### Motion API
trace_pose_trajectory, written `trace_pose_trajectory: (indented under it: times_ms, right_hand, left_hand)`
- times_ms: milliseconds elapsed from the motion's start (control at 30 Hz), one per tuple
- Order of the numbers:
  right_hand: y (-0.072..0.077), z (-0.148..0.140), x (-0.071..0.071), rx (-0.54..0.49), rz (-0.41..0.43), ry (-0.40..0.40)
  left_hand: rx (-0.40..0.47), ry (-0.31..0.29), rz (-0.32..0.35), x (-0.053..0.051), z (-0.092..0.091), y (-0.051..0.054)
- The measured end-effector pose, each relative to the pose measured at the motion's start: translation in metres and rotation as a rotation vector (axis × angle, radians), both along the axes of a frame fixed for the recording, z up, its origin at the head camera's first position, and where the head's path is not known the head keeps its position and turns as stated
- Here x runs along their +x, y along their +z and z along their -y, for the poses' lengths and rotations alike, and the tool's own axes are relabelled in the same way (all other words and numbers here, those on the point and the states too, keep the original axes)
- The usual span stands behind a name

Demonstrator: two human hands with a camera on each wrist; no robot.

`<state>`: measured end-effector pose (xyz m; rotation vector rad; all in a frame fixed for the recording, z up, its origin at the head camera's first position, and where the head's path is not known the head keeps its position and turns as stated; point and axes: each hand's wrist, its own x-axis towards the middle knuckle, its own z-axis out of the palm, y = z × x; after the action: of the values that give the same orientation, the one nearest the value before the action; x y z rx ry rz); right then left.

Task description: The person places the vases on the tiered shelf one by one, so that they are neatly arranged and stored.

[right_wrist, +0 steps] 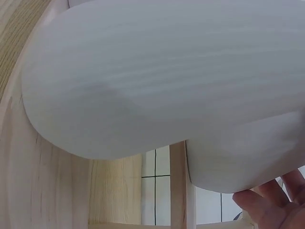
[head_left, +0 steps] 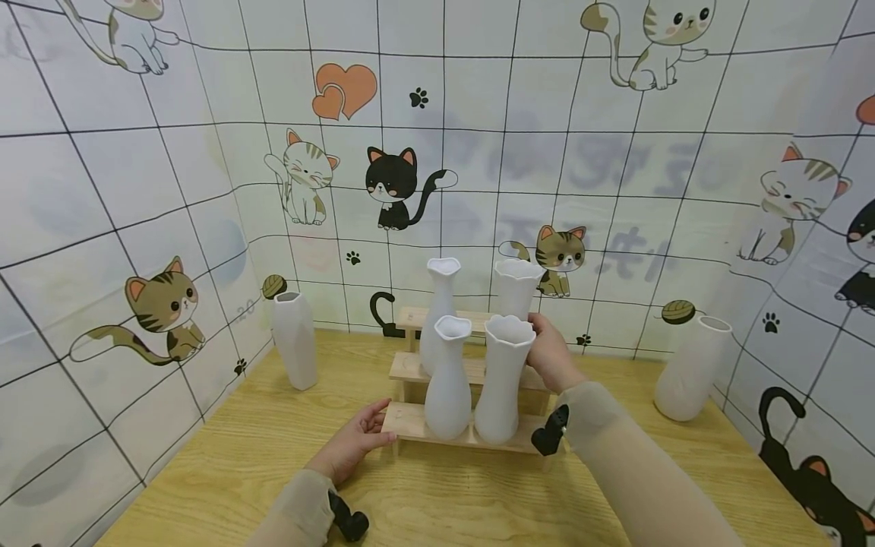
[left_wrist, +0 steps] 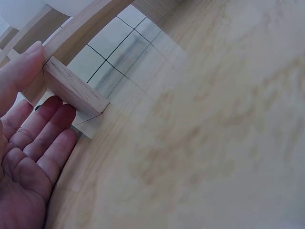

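Note:
A three-tier wooden stand (head_left: 410, 368) holds white vases with wavy rims. On its lowest shelf are a round-bellied vase (head_left: 447, 403) and a wider flared vase (head_left: 502, 387). Behind them, a slim vase (head_left: 429, 342) rests on the middle shelf, beside a wide-mouthed vase (head_left: 517, 287) whose base is hidden in the head view. My right hand (head_left: 552, 355) holds this rear right vase from its right side, thumb against the wall in the right wrist view. At the stand's left end, my left hand (head_left: 352, 441) grips the lowest shelf's corner, thumb at its edge, fingers by the leg.
An angular white vase (head_left: 295, 342) stands on the wooden table (head_left: 465, 505) at the left. Another white vase (head_left: 690, 372) leans slightly at the right, near the wall. Tiled walls (head_left: 472, 159) printed with cats enclose the table at the back and both sides.

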<state>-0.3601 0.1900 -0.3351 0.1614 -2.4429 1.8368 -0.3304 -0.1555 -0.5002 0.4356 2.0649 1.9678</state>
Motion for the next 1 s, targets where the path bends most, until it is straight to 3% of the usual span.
trace_pose_trajectory:
  times_ms: [1000]
  right_hand:
    - [-0.0005,0.0053,0.0049,0.04,-0.018,-0.047]
  left_hand:
    - [-0.019,-0.003,-0.004,0.0001,0.0012,-0.0015]
